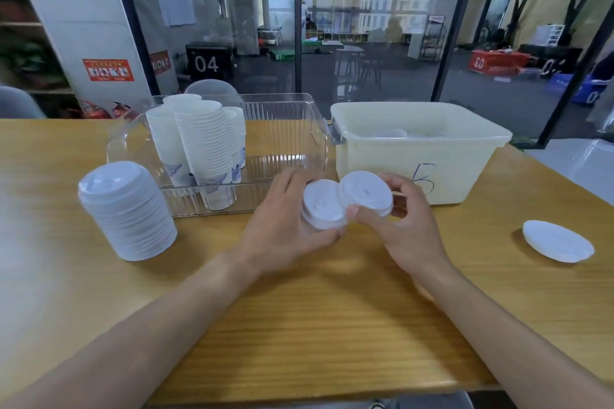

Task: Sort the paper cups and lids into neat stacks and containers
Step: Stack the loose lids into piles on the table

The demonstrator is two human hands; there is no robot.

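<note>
My left hand (282, 226) grips a short stack of white lids (321, 206) just above the wooden table. My right hand (403, 222) holds another white lid (365, 192), tilted and overlapping the first stack's right edge. A tall stack of white lids (124, 209) stands on the table at the left. Several stacks of white paper cups (202, 143) with blue print stand in the left end of a clear plastic bin (282, 129). One loose lid (556, 241) lies on the table at the right.
A cream plastic tub (418, 149) with a handwritten mark on its front sits behind my right hand, with something white lying inside it. The wooden table (315, 325) ends close to me. Behind the table runs a glass wall.
</note>
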